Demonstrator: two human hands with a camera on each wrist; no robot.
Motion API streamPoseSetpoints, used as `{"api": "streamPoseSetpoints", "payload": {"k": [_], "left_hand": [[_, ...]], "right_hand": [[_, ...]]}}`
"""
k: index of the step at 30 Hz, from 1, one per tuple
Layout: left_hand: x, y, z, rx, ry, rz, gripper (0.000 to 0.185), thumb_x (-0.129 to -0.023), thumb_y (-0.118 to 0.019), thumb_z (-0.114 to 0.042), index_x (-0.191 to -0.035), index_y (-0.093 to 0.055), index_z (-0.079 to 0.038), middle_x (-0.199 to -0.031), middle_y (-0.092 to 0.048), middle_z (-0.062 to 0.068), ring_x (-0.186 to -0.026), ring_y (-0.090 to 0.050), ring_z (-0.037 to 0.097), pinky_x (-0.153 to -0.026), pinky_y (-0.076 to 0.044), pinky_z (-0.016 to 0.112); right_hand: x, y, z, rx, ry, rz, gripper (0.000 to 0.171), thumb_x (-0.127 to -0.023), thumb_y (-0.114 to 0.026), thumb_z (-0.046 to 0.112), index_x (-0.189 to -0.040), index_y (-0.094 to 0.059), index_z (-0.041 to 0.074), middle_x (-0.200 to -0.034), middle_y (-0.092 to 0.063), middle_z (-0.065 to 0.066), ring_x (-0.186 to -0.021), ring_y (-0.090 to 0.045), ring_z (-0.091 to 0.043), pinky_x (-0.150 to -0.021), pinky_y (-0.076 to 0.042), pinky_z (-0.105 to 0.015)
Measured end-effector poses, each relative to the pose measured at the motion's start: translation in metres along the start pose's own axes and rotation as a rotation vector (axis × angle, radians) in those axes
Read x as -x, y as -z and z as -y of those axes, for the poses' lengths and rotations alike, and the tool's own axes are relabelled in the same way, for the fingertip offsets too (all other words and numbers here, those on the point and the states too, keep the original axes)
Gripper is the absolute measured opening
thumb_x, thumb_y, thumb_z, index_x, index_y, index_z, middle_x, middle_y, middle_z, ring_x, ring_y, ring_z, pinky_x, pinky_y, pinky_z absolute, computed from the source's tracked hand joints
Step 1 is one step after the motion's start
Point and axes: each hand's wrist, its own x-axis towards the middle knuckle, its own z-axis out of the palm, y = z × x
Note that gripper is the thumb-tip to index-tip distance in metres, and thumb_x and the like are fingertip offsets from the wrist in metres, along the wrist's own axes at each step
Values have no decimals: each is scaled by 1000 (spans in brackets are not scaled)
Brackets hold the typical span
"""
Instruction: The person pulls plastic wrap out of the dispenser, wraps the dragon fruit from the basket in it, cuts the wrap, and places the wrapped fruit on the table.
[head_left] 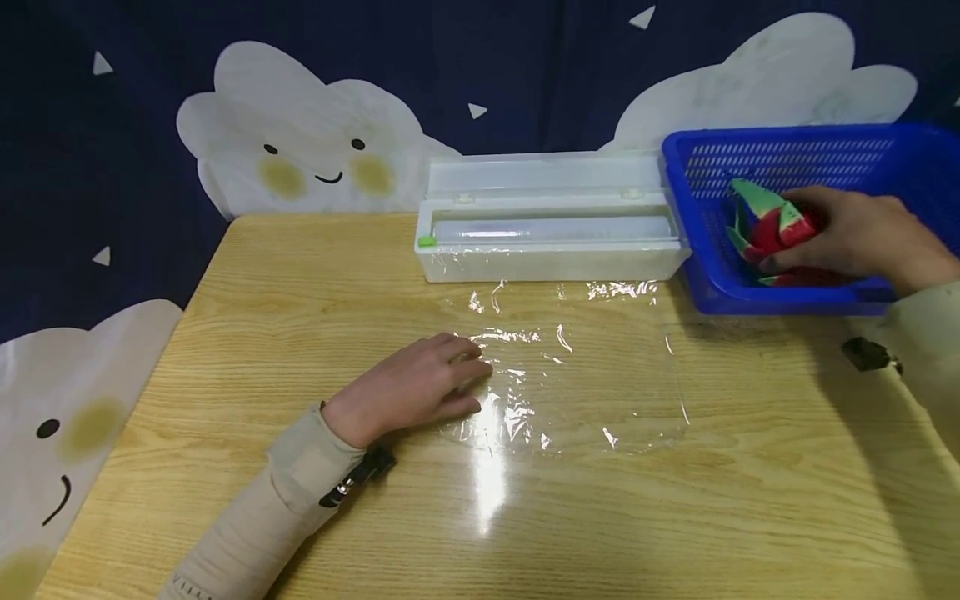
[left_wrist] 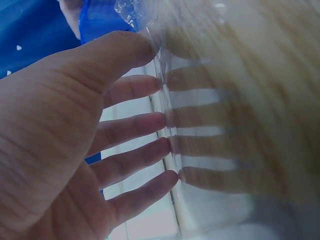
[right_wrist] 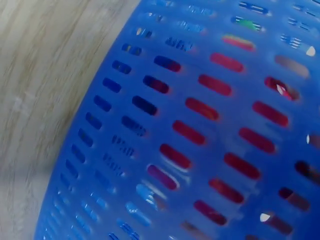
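Observation:
A clear sheet of cling film [head_left: 592, 375] lies on the wooden table, drawn out from a roll [head_left: 555, 228] in a white dispenser box [head_left: 551, 265] whose lid stands up. My left hand [head_left: 420, 379] rests at the film's left edge, its fingers spread; in the left wrist view the fingertips [left_wrist: 161, 120] touch the surface. Over at the right, my right hand [head_left: 862, 233] reaches into a blue basket [head_left: 697, 250] and grips red pieces with green rinds, like watermelon slices [head_left: 768, 229]. The right wrist view shows red through the basket's slots; that hand's fingers are mostly hidden there.
The basket stands against the dispenser's right end. A small green slider [head_left: 427, 242] sits at the dispenser's left corner. Behind the table hangs a dark blue curtain [head_left: 525, 75] with white clouds. Light glares on the table [head_left: 337, 275] and the film.

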Motion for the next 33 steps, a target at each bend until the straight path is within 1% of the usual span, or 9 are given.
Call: {"api": "streamPoseSetpoints", "payload": {"k": [7, 14, 20, 23, 27, 33], "left_hand": [[1, 0, -1, -1, 4, 1, 42, -99, -68, -36, -132, -68, -11, -134, -69, 12, -124, -65, 30, -112, -52, 44], [0, 2, -2, -1, -2, -6, 42, -99, -68, -36, -132, -68, -10, -135, -68, 14, -124, -64, 31, -112, -52, 45], [1, 3, -4, 21, 11, 6, 43, -99, -68, -36, -133, -68, -10, -136, -68, 14, -125, -64, 32, -113, -52, 46], [1, 3, -4, 28, 11, 6, 43, -99, -68, -36, -133, -68, -9, -136, -68, 14, -126, -64, 32, -113, -52, 46], [1, 3, -4, 29, 13, 10, 43, -99, -68, -37, -133, -68, -9, -138, -67, 15, -128, -63, 33, -114, -51, 46], [2, 4, -5, 31, 7, 5, 44, -99, -68, -36, -132, -68, -9, -137, -67, 15, -127, -63, 33, -114, -51, 47]], "right_hand": [[7, 6, -4, -8, 15, -58, 112, -86, -79, 54, -166, -14, 10, -146, -37, -43, -123, -33, -62, -102, -36, -79], [14, 14, -5, -12, 22, -93, 110, -87, -78, 55, -166, -14, 14, -149, -38, -42, -127, -30, -64, -106, -31, -80], [24, 22, -3, -14, 54, -132, 111, -85, -79, 57, -166, -16, 15, -145, -44, -41, -124, -37, -62, -105, -33, -80], [30, 26, -1, -5, 64, -150, 109, -87, -79, 53, -166, -15, 14, -143, -43, -42, -123, -37, -62, -105, -33, -81], [38, 29, 2, 4, 73, -178, 103, -90, -78, 43, -166, -15, 14, -146, -40, -43, -125, -34, -63, -108, -32, -81], [49, 35, 5, 23, 104, -203, 101, -90, -79, 41, -166, -17, 16, -146, -39, -43, -125, -34, -62, -108, -32, -81]]}}
